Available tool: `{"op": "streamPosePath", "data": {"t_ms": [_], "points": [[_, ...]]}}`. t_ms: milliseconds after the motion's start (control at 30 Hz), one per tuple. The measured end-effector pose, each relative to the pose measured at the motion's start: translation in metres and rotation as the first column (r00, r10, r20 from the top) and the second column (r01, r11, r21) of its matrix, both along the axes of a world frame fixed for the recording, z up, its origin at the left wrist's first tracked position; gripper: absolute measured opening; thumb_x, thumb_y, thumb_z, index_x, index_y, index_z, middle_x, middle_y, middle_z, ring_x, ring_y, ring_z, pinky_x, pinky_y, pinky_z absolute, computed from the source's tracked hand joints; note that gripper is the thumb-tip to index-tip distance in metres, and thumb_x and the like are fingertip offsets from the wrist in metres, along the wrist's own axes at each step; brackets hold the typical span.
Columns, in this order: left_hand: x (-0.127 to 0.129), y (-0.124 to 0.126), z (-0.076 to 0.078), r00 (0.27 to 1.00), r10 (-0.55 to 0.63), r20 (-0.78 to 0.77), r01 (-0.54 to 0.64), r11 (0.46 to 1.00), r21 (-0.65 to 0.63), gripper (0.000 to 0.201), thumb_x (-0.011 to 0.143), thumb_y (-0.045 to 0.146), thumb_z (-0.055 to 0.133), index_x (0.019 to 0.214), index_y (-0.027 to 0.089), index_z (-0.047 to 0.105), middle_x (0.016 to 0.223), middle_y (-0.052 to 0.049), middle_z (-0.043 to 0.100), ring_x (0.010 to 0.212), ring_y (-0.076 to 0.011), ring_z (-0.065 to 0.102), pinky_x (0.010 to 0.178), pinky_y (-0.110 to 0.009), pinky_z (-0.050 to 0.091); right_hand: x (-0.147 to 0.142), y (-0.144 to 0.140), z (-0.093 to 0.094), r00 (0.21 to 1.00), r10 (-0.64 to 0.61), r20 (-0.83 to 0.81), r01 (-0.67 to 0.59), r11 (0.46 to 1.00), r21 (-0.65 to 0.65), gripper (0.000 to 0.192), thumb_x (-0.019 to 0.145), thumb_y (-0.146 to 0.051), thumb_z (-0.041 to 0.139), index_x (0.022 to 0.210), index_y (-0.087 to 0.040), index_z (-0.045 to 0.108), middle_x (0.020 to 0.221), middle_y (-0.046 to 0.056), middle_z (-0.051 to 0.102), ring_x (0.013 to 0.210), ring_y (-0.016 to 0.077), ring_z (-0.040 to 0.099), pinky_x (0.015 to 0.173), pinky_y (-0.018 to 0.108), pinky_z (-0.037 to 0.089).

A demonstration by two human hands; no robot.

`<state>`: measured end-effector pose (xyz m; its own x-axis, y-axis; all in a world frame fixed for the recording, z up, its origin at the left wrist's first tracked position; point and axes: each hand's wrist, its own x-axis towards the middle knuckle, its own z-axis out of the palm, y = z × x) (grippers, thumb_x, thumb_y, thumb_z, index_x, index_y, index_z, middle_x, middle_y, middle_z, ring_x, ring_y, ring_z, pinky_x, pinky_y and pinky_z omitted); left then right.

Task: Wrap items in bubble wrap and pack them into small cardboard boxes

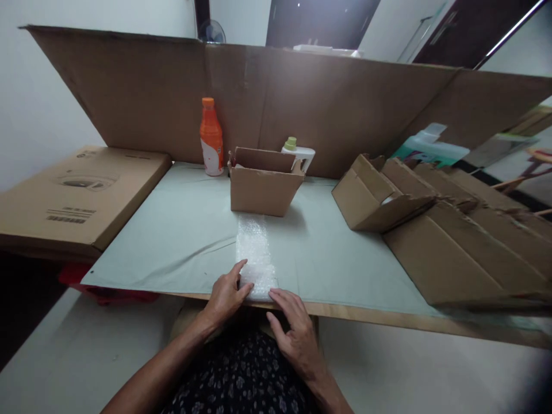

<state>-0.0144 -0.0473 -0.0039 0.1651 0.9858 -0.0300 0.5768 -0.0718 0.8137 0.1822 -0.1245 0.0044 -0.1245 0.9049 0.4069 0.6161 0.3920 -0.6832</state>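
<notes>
- Left hand (pixel 225 298): fingers bent and spread, thumb raised, fingertips pressed on the near left corner of the bubble wrap (pixel 255 259). It rests on the sheet — it does not clamp it.
- Right hand (pixel 294 330): fingers loosely extended, tips touching the near right corner of the same strip at the table edge (pixel 371 313). No closed grip is visible.
- Position of the strip: it lies flat on the pale green table cover (pixel 181 241), starts under both sets of fingertips and runs straight away from them, ending just short of the small open box (pixel 264 184).
- Handling, as a judgement: the strip looks very light, soft and limp. It will sag if lifted by one end and may slide on the smooth cover. Best hold — both near corners, pinched between thumb and fingertips, or the long edges beyond the fingers.
- Appearance: translucent white, with a fine bubbled texture, long and narrow; the near end looks doubled or slightly rolled, though this cannot be confirmed.
- Beyond the box: an orange bottle (pixel 211 138) to the left and a white bottle (pixel 298 152) with a green cap to the right, both against the cardboard screen (pixel 259 92).
- Far right of the fingers: flattened boxes (pixel 452 241) stacked overlapping.
- Far left: a large flat carton (pixel 77 195).
</notes>
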Motion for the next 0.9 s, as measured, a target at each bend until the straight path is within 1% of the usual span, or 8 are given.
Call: {"op": "streamPosePath", "data": {"t_ms": [133,233,333,400,500,567,700,900], "points": [[0.001,-0.001,0.000,0.999,0.029,-0.030,-0.028,0.999,0.035,0.060,0.086,0.027,0.061,0.144,0.016,0.050,0.074,0.001,0.063,0.068,-0.0180,0.059,0.065,-0.028,0.045,-0.004,0.023,-0.007,0.941,0.103,0.322,-0.133,0.989,0.070,0.049,0.088,-0.008,0.055,0.136,-0.020,0.056,0.142,0.014,0.060,0.133,0.0314,0.053,0.101,0.052,0.049],[-0.005,-0.013,0.004,0.998,0.059,-0.022,-0.049,0.945,0.323,0.057,0.089,0.029,0.062,0.143,0.018,0.049,0.112,-0.011,0.068,0.102,-0.0245,0.064,0.088,-0.039,0.052,-0.002,0.037,-0.005,0.908,0.133,0.398,-0.177,0.981,0.076,0.039,0.090,-0.003,0.050,0.123,-0.020,0.063,0.131,0.012,0.068,0.125,0.0298,0.059,0.098,0.050,0.049],[-0.011,-0.025,0.011,0.992,-0.086,-0.093,0.123,0.837,0.533,0.055,0.088,0.027,0.066,0.141,0.022,0.052,0.135,-0.015,0.060,0.127,-0.0301,0.054,0.105,-0.049,0.045,0.003,0.050,0.006,0.901,0.220,0.374,-0.227,0.974,-0.024,0.029,0.094,-0.006,0.049,0.111,-0.020,0.067,0.110,0.010,0.075,0.104,0.0257,0.068,0.089,0.043,0.051],[-0.013,-0.026,0.013,0.973,-0.196,-0.124,0.232,0.824,0.517,0.045,0.090,0.021,0.061,0.134,0.022,0.057,0.125,-0.012,0.067,0.118,-0.0282,0.059,0.102,-0.049,0.048,0.005,0.058,0.015,0.912,0.265,0.313,-0.227,0.962,-0.154,0.024,0.097,-0.011,0.049,0.107,-0.021,0.068,0.102,0.007,0.077,0.094,0.0235,0.069,0.086,0.039,0.052],[-0.010,-0.017,0.011,0.983,-0.172,-0.070,0.186,0.909,0.372,0.033,0.094,0.018,0.052,0.125,0.020,0.063,0.102,-0.010,0.073,0.094,-0.0235,0.066,0.087,-0.042,0.054,0.006,0.071,0.022,0.952,0.250,0.176,-0.186,0.931,-0.314,0.021,0.100,-0.021,0.050,0.110,-0.022,0.068,0.104,0.006,0.077,0.093,0.0214,0.071,0.085,0.035,0.053],[-0.006,-0.007,0.007,0.994,-0.100,-0.035,0.105,0.959,0.264,0.033,0.095,0.023,0.051,0.126,0.019,0.063,0.104,-0.011,0.073,0.093,-0.0237,0.067,0.085,-0.041,0.055,0.007,0.074,0.021,0.976,0.162,0.142,-0.120,0.956,-0.266,0.022,0.100,-0.025,0.050,0.114,-0.022,0.067,0.109,0.007,0.076,0.096,0.0220,0.071,0.085,0.035,0.054],[0.000,0.010,0.001,0.998,-0.057,-0.021,0.060,0.981,0.186,0.037,0.093,0.025,0.054,0.129,0.020,0.062,0.108,-0.010,0.071,0.098,-0.0241,0.067,0.088,-0.041,0.056,0.009,0.069,0.014,0.967,0.046,0.250,-0.056,0.998,0.035,0.026,0.095,-0.024,0.057,0.120,-0.023,0.066,0.123,0.013,0.069,0.111,0.0287,0.064,0.094,0.047,0.050],[-0.008,0.008,0.002,0.996,-0.076,-0.040,0.086,0.912,0.401,0.037,0.091,0.030,0.062,0.128,0.022,0.062,0.125,-0.013,0.064,0.117,-0.0283,0.059,0.101,-0.047,0.049,0.008,0.072,0.010,0.946,0.184,0.267,-0.171,0.983,-0.072,0.032,0.091,-0.015,0.060,0.122,-0.023,0.067,0.112,0.009,0.075,0.100,0.0274,0.066,0.090,0.047,0.051]]}}
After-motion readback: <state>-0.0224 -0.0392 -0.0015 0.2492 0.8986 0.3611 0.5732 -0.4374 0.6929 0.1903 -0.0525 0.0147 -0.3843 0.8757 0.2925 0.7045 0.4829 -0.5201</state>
